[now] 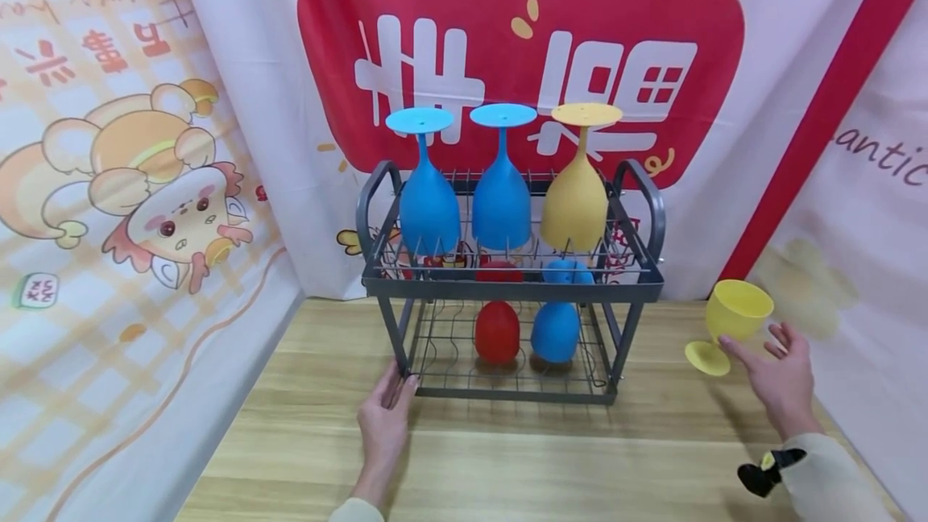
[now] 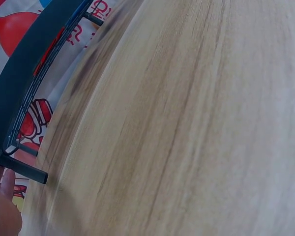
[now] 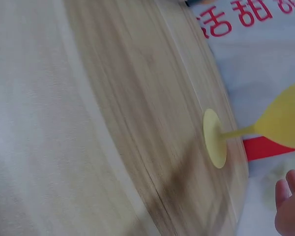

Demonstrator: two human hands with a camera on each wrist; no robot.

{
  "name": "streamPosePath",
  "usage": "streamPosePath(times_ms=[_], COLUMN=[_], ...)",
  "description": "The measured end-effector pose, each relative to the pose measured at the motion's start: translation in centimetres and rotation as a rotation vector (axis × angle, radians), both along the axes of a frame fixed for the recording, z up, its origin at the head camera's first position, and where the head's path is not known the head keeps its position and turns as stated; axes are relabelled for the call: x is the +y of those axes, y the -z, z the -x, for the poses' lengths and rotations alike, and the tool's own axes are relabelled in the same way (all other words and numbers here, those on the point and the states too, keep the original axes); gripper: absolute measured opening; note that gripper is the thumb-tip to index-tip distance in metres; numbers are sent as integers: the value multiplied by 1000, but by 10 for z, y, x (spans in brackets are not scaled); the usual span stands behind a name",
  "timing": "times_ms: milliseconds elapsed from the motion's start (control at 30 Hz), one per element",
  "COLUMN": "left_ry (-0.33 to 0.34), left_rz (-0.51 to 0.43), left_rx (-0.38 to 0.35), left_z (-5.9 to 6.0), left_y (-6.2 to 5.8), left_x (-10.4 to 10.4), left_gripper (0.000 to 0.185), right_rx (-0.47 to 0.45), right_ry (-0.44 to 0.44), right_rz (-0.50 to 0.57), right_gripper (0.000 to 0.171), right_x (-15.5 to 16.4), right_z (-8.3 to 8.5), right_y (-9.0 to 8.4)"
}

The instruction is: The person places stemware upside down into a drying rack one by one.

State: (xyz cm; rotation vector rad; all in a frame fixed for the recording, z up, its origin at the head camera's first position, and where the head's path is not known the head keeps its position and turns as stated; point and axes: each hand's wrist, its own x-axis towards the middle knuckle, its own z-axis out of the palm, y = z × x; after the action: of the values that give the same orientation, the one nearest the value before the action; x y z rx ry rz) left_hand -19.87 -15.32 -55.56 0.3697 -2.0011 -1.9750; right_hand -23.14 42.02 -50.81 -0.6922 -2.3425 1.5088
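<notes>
On the counter [image 1: 507, 449] from the head view, the left hand [image 1: 384, 425] rests open-fingered against the rack [image 1: 511, 284]'s front corner, while the right hand [image 1: 779, 373] is spread open just beside the upright yellow goblet [image 1: 732, 321]. Left wrist view: fingers touch the rack's foot. Right wrist view: goblet standing, fingertips near, not gripping.

The head view looks forward and down from well back at the rack [image 1: 511, 280] on the desk [image 1: 507, 457], while both wrist views skim the desk closely, the left sharing the rack's foot [image 2: 27, 169], the right the yellow goblet [image 3: 265, 130] beside the rack.
</notes>
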Motion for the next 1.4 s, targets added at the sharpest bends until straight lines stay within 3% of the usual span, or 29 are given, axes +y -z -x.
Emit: streamPosePath(times_ms=[200,467,800,1100,1400], left_ry=[-3,6,1,26,13], left_rz=[-7,2,-1,-45,-34], left_rx=[-15,-4,-8,9,12], left_z=[0,1,0,-1,0], left_y=[2,5,6,5,1], left_x=[0,2,1,2,2], left_gripper=[61,61,61,62,61], right_rx=[-12,-22,-71,-90,-23], right_ry=[-53,-51,-111,-36,-10], right_rz=[8,18,-3,41,29], right_gripper=[115,104,110,116,110], right_x=[2,7,9,2,-16], right_z=[8,15,31,31,24], right_y=[2,5,-8,-1,1])
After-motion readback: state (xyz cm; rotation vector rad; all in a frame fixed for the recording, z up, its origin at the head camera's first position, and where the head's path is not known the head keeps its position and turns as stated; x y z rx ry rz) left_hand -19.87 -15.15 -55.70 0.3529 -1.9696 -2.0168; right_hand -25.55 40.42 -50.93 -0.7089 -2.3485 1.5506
